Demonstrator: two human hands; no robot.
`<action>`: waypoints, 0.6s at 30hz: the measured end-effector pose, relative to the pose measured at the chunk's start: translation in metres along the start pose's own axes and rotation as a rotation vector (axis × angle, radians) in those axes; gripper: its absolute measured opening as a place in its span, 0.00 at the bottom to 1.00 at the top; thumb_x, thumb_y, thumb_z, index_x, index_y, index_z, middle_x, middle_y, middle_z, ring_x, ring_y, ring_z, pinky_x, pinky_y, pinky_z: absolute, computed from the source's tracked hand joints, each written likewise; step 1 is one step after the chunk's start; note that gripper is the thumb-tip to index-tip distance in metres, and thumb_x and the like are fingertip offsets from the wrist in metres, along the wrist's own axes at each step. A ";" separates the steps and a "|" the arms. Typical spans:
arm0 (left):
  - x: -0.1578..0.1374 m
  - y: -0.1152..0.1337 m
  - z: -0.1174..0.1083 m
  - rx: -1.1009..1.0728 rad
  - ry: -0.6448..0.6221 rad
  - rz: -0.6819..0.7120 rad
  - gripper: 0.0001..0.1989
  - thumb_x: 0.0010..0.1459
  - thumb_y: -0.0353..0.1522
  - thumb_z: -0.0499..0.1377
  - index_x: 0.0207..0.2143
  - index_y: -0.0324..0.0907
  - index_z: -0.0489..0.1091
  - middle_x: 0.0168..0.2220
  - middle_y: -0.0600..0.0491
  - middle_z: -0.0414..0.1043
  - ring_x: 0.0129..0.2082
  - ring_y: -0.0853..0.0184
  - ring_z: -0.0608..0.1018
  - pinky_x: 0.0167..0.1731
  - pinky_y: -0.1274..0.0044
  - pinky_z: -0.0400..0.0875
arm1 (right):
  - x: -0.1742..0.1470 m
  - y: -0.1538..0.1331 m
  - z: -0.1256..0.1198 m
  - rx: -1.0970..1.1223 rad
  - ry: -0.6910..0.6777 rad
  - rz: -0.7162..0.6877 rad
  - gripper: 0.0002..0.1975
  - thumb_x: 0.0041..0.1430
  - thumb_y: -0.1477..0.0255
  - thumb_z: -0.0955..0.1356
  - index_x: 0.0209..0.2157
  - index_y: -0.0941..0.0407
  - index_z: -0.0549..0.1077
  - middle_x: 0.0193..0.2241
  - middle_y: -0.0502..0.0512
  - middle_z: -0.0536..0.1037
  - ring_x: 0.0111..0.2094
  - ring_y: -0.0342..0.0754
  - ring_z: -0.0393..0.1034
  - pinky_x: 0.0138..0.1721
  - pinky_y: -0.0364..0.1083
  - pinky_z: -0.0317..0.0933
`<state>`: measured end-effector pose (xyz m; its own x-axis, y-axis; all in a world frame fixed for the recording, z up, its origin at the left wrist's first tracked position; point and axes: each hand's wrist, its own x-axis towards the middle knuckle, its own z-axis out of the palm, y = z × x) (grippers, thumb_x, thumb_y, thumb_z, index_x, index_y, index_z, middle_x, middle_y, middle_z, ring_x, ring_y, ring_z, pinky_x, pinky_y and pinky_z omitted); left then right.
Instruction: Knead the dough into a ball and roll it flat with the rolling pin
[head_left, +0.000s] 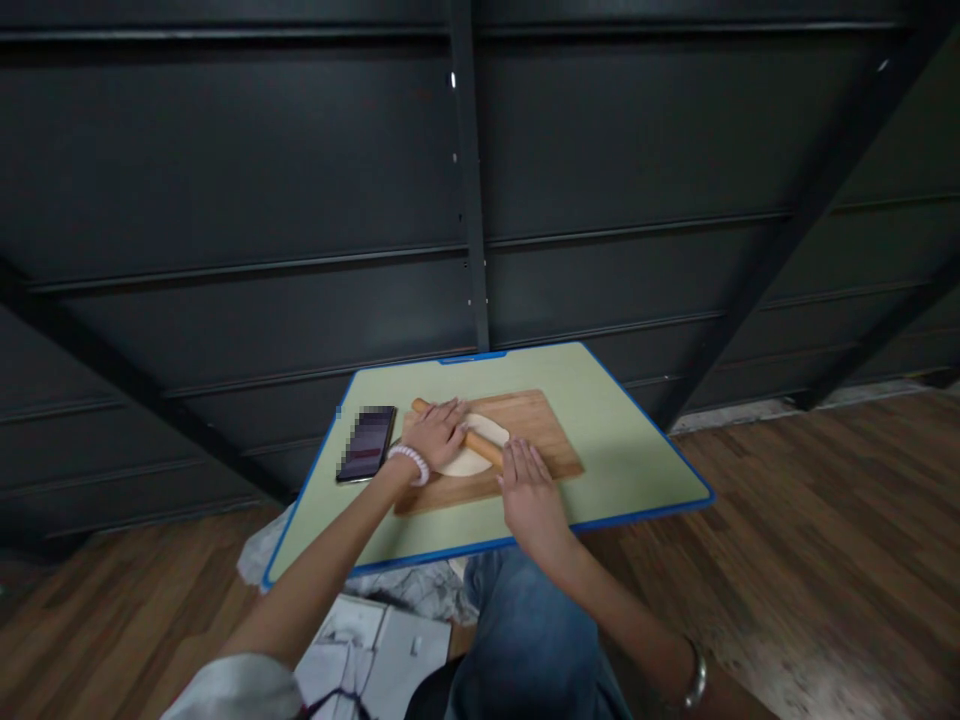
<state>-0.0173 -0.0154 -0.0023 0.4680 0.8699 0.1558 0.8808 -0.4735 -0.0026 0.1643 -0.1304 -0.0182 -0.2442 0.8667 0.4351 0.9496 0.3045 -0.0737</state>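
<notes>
A wooden rolling pin (484, 447) lies slantwise across a flat, pale round of dough (461, 462). The dough rests on a wooden cutting board (551, 430). My left hand (439, 432) presses on the far left part of the pin, with its fingers over it. Over the near right end sits my right hand (529, 490), fingers together and bent on the wood. Both palms face down, and they hide parts of the pin and of the dough's edge.
The board lies on a pale green table (637, 455) with a blue rim. A phone (367, 443) is left of the board. Dark metal panels (300, 150) rise behind. Below are my jeans (525, 630), a white box (409, 650), plastic sheeting and a wood floor.
</notes>
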 end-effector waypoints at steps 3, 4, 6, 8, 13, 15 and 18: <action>-0.026 -0.002 -0.006 0.008 0.063 0.033 0.27 0.64 0.41 0.38 0.61 0.38 0.54 0.60 0.47 0.59 0.60 0.63 0.60 0.60 0.68 0.49 | -0.009 -0.008 -0.002 -0.005 0.023 -0.051 0.21 0.62 0.78 0.57 0.55 0.72 0.63 0.55 0.74 0.64 0.59 0.56 0.57 0.59 0.53 0.53; -0.036 -0.002 -0.009 0.019 0.084 0.040 0.27 0.64 0.41 0.39 0.60 0.38 0.55 0.59 0.46 0.60 0.59 0.62 0.61 0.60 0.67 0.49 | -0.011 -0.009 -0.002 -0.004 0.027 -0.065 0.21 0.62 0.78 0.57 0.55 0.71 0.63 0.55 0.73 0.64 0.59 0.56 0.57 0.59 0.53 0.53; -0.054 -0.002 -0.014 0.044 0.115 0.035 0.27 0.63 0.42 0.41 0.59 0.38 0.57 0.57 0.45 0.62 0.57 0.60 0.63 0.58 0.66 0.52 | -0.012 -0.008 -0.002 0.003 0.028 -0.087 0.20 0.62 0.77 0.58 0.54 0.71 0.64 0.54 0.73 0.65 0.58 0.56 0.58 0.58 0.53 0.55; -0.067 -0.002 -0.017 0.066 0.124 0.020 0.26 0.64 0.42 0.41 0.59 0.39 0.57 0.55 0.44 0.65 0.54 0.59 0.65 0.56 0.66 0.56 | -0.008 -0.002 0.000 0.010 0.025 -0.107 0.20 0.63 0.76 0.58 0.54 0.70 0.64 0.54 0.72 0.66 0.57 0.55 0.59 0.57 0.53 0.56; -0.069 0.001 -0.017 0.074 0.063 -0.070 0.25 0.65 0.40 0.38 0.58 0.41 0.57 0.53 0.46 0.66 0.52 0.60 0.68 0.51 0.65 0.61 | 0.031 0.026 0.010 0.028 -0.019 -0.166 0.20 0.63 0.77 0.56 0.55 0.68 0.63 0.55 0.68 0.66 0.58 0.53 0.58 0.59 0.51 0.52; -0.058 0.002 -0.016 0.069 0.025 -0.162 0.25 0.65 0.41 0.37 0.58 0.40 0.58 0.57 0.45 0.63 0.56 0.57 0.65 0.51 0.62 0.61 | 0.052 0.035 0.013 0.053 -0.068 -0.190 0.21 0.64 0.76 0.54 0.55 0.68 0.64 0.55 0.67 0.66 0.59 0.51 0.57 0.59 0.50 0.50; -0.036 0.001 -0.016 0.023 -0.069 -0.327 0.28 0.64 0.43 0.35 0.60 0.39 0.55 0.62 0.44 0.53 0.62 0.51 0.54 0.53 0.55 0.58 | 0.084 0.041 0.018 0.099 -0.131 -0.127 0.23 0.66 0.67 0.53 0.55 0.65 0.63 0.54 0.65 0.68 0.57 0.51 0.60 0.58 0.50 0.52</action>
<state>-0.0345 -0.0492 0.0078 0.1631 0.9829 0.0849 0.9862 -0.1648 0.0138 0.1794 -0.0379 -0.0006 -0.3899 0.8610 0.3266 0.8874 0.4460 -0.1162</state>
